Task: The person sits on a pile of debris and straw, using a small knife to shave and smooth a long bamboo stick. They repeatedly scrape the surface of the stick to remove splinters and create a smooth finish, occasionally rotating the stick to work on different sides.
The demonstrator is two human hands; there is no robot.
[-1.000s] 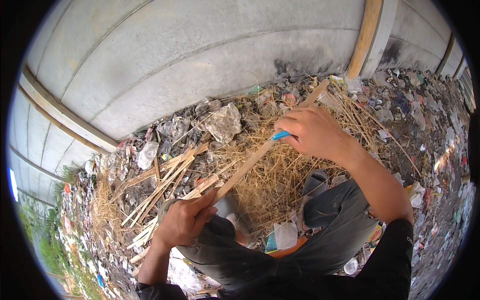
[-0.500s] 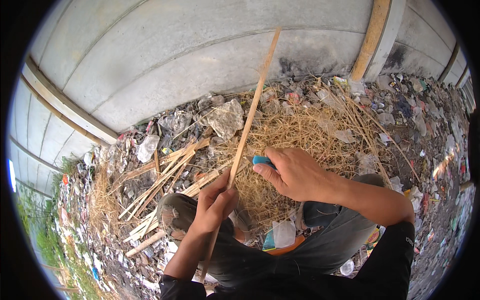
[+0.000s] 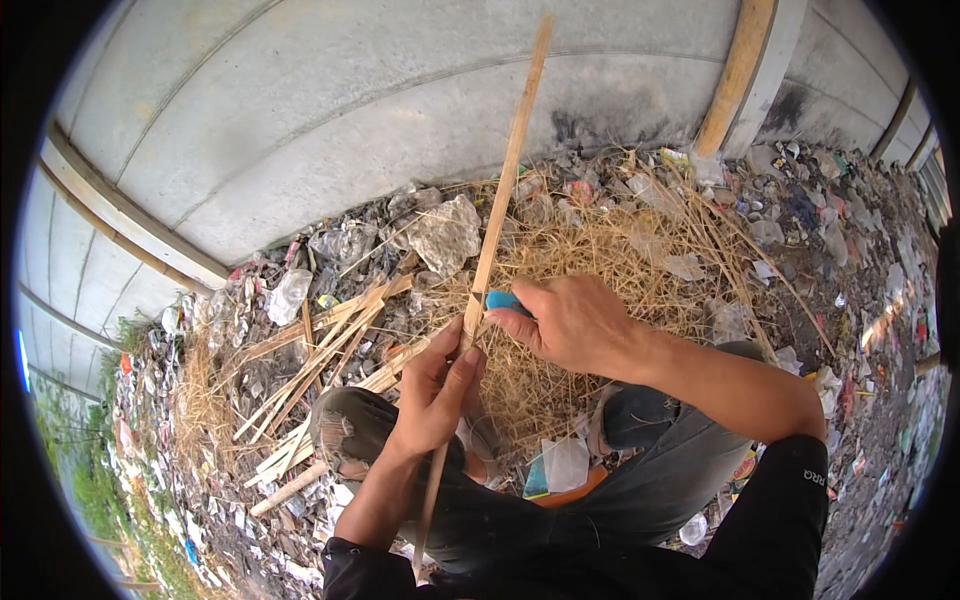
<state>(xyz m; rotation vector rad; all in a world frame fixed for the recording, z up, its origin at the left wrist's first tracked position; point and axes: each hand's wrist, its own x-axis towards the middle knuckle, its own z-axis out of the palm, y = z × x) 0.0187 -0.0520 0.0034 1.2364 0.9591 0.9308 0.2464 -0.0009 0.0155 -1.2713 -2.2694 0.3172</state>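
My left hand (image 3: 436, 392) is closed around a long, thin bamboo strip (image 3: 511, 165), which slants from beside my lap up in front of the wall. Just above that grip, my right hand (image 3: 580, 325) is closed on a knife with a blue handle (image 3: 503, 301). The knife is against the strip's right edge, where a small sliver shows; its blade is mostly hidden. On the ground left of my left hand lie several split bamboo strips (image 3: 318, 362), with a thicker round stick (image 3: 290, 489) near my knee.
Thin curly shavings (image 3: 600, 250) cover the ground ahead. Around them is scattered plastic litter, including a clear bag (image 3: 290, 296), and a pale rock-like lump (image 3: 446, 236). A grey panel wall (image 3: 330, 120) with a bamboo post (image 3: 735, 80) closes off the far side. My bent knees flank the work.
The strip has shifted upward and its top stands higher against the wall. My right hand has moved left and slightly down, bringing the knife against the strip.
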